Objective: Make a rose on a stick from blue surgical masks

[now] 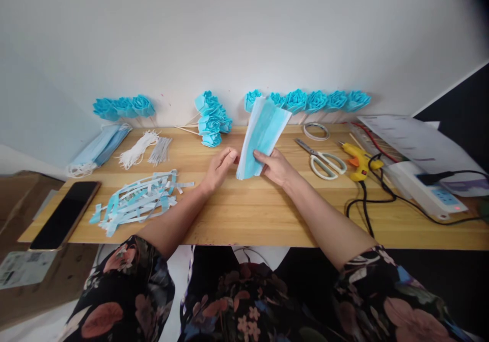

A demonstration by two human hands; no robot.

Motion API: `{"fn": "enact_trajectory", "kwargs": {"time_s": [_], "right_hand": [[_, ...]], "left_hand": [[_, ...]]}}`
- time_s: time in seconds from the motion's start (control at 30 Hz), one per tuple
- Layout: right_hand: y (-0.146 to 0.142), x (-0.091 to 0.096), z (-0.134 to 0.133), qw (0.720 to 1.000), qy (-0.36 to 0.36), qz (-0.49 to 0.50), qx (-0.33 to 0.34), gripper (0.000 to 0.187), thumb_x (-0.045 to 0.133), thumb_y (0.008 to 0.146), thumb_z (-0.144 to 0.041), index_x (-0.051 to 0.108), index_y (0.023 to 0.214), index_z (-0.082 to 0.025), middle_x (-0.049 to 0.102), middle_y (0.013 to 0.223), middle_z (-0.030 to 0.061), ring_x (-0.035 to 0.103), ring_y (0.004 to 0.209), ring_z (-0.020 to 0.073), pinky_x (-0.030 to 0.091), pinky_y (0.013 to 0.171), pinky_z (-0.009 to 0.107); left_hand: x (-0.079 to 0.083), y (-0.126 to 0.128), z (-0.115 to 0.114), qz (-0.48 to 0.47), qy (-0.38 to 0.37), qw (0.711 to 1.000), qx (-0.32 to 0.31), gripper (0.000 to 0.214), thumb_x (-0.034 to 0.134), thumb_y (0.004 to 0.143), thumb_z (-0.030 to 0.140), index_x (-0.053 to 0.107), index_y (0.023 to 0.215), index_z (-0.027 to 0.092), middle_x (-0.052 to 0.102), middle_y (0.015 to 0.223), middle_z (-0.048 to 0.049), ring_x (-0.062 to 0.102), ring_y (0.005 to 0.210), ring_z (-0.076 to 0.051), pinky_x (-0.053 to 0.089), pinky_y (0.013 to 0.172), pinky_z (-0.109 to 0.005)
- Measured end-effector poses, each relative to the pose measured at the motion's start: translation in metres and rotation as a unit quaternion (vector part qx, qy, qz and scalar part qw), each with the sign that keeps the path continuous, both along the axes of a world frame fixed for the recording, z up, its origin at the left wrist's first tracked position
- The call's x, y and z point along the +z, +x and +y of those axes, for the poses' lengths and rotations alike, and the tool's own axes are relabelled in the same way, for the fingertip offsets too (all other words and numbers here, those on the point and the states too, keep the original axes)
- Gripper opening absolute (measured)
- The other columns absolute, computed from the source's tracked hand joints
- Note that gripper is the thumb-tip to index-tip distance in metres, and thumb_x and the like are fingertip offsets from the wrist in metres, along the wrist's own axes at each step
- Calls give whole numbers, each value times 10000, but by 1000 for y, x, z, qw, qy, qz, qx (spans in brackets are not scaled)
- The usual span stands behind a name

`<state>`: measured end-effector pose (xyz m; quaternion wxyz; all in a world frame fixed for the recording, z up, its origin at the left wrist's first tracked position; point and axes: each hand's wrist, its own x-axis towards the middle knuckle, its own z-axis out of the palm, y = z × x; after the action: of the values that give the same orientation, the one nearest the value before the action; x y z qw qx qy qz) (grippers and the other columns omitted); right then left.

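My right hand (278, 166) grips a flat stack of blue and white face mask pieces (263, 137), thumb on the front and fingers behind. The stack is held tilted above the table. Close to its lower left edge is my left hand (220, 169), with fingers curled in and the thumb laid over them. What those fingers hold, if anything, is hidden. Left of that hand lies a loose heap of cut blue and white strips (139, 199). Behind the stack, blue paper-like flowers (296, 100) on sticks lean against the wall, partly covered by it.
Scissors (323, 161), a roll of tape (316, 131), a yellow glue gun (361, 161) and a power strip (428, 189) with black cords occupy the right side. On the left are a phone (64, 214), folded masks (101, 146), white ear loops (139, 148) and short wires (160, 151).
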<state>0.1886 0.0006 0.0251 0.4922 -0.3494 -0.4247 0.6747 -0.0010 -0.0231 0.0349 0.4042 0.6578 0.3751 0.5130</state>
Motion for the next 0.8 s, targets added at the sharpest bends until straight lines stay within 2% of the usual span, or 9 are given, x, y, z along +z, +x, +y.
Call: {"fn": "enact_trajectory", "kwargs": {"time_s": [0.1, 0.23, 0.33, 0.4, 0.5, 0.63, 0.8], "right_hand": [[0, -1, -2, 993, 59, -97, -38, 532, 929, 576, -541, 798, 936, -171, 818, 971, 81, 754, 978, 304, 604, 929, 453], [1, -3, -2, 964, 145, -210, -74, 425, 828, 707, -557, 805, 888, -173, 814, 971, 74, 747, 965, 305, 598, 876, 436], [2, -3, 0, 942, 217, -242, -81, 333, 775, 778, -511, 803, 900, -202, 809, 1034, 58, 731, 1038, 296, 575, 928, 428], [2, -5, 2, 937, 242, -239, -78, 317, 762, 794, -492, 802, 945, -216, 802, 1075, 52, 723, 1061, 283, 565, 946, 417], [3, -9, 6, 937, 227, -256, -66, 340, 767, 774, -503, 793, 919, -197, 797, 971, 53, 723, 948, 264, 570, 869, 393], [6, -13, 9, 934, 194, -297, -53, 384, 764, 756, -541, 765, 831, -164, 743, 786, 43, 666, 747, 218, 533, 699, 340], [4, -12, 6, 932, 195, -300, -57, 406, 774, 752, -557, 763, 843, -161, 739, 794, 48, 666, 803, 229, 525, 701, 328]], "left_hand": [[-5, -2, 4, -7, -2, 999, 31, 546, 553, 904, 735, 580, 770, 207, 583, 783, -22, 549, 802, -186, 486, 775, -325], [-16, -2, 13, -46, -12, 998, 31, 506, 679, 831, 705, 589, 796, 209, 580, 757, -5, 575, 807, -185, 501, 796, -324], [-24, -2, 18, -57, 1, 997, 52, 439, 704, 839, 634, 611, 812, 206, 594, 766, 0, 583, 794, -169, 496, 805, -315], [-27, -2, 22, -50, 1, 997, 66, 401, 706, 847, 591, 618, 809, 202, 613, 781, -2, 580, 772, -157, 492, 782, -304], [-33, -3, 27, -42, -21, 997, 59, 367, 742, 816, 545, 638, 856, 195, 657, 811, -12, 606, 777, -161, 509, 766, -301], [-42, -3, 33, -48, -34, 997, 45, 412, 754, 804, 486, 664, 1071, 185, 733, 988, -66, 681, 931, -217, 547, 861, -358], [-48, -5, 36, -30, -15, 998, 44, 458, 730, 839, 486, 622, 1178, 197, 730, 1109, -97, 692, 1065, -262, 544, 975, -425]]}}
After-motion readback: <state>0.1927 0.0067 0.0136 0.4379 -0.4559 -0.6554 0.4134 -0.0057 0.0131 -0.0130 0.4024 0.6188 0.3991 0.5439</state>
